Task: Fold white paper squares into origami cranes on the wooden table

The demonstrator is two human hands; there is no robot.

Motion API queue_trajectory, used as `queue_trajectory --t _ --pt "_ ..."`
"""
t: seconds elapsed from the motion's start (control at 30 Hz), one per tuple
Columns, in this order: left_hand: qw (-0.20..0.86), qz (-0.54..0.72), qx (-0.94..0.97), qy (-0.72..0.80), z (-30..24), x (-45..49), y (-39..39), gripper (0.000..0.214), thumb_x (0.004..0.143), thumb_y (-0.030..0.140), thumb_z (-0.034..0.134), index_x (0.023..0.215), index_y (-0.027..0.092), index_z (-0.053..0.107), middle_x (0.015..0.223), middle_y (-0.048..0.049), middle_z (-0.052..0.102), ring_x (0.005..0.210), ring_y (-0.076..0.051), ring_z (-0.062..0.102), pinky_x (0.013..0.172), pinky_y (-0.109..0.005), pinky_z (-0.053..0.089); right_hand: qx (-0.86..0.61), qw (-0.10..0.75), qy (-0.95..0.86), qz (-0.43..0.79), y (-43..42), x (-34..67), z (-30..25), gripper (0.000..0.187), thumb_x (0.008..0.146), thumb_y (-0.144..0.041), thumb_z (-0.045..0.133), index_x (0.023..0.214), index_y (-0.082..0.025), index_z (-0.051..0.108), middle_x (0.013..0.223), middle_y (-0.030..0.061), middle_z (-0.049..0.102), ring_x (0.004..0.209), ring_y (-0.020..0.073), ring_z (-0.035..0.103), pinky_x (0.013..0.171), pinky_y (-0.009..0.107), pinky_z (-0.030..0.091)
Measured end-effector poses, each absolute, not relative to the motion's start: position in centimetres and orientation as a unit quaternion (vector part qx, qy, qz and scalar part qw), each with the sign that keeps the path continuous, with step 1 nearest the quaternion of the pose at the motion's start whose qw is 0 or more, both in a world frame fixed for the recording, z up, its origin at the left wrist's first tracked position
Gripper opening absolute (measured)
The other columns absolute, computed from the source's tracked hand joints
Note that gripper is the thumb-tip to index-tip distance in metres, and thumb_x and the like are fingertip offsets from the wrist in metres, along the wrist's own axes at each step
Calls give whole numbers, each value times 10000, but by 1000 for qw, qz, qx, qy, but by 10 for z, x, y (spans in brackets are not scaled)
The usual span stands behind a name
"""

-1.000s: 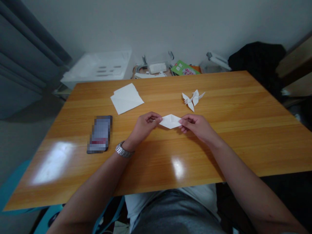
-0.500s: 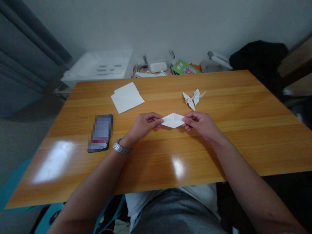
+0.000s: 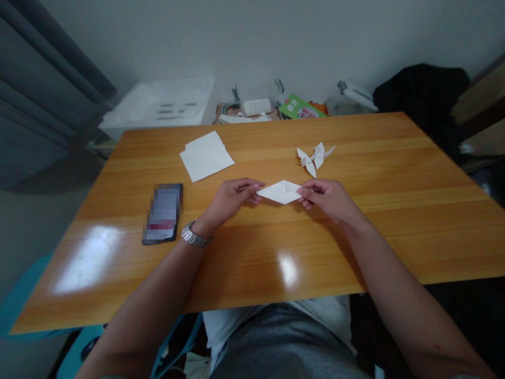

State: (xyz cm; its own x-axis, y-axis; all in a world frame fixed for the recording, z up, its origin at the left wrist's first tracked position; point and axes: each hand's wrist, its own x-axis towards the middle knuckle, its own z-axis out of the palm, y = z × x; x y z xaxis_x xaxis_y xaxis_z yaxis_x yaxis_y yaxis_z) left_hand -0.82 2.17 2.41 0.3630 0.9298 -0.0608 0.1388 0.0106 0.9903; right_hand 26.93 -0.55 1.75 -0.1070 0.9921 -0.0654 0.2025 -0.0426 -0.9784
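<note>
A folded white paper (image 3: 282,192), shaped like a long diamond with creases, is held up over the middle of the table. At its left tip, my left hand (image 3: 236,197) pinches with thumb and fingers; a metal watch (image 3: 195,235) is on that wrist. My right hand (image 3: 325,197) grips the paper's right end, its thumb on top and the fingers curled behind, so that tip is hidden. Just beyond the right hand lie folded paper cranes (image 3: 315,157), white as well. Loose white paper sheets (image 3: 207,157) rest farther off to the left.
A phone (image 3: 163,213) with a blurred screen lies left of my left arm on the wooden table (image 3: 244,268). Behind the table's far edge are a white plastic tray (image 3: 165,100), a green booklet (image 3: 298,107) and a black bag or cloth (image 3: 420,87).
My left hand has slid slightly outward to the paper's left tip, so more of the folded paper shows. The right hand stays on its end, shifted a little to the right.
</note>
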Motion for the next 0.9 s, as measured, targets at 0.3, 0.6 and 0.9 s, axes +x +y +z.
queue_trajectory --t 0.3,0.6,0.9 --pt "243 275 870 329 15 1 9 353 1037 311 481 1336 207 637 1376 -131 634 1288 -242 593 1133 -412 453 -537 338 -596 492 1 266 0 436 828 -591 738 842 -156 709 737 69 740 585 143 649 582 282 528" --pt "96 95 942 306 -9 11 -5 586 1078 427 387 1597 167 312 1668 -112 309 1553 -236 279 1290 -443 213 -577 278 -748 174 2 263 0 240 959 -366 612 976 -175 757 923 101 757 833 243 698 777 380 549" --pt "34 77 944 319 -12 15 -10 630 1090 496 269 1603 130 298 1669 -108 298 1564 -228 245 1301 -450 165 -488 119 -864 20 -25 237 -1 612 1063 -428 365 1565 -78 397 1619 185 402 1519 293 352 1275 522 189"
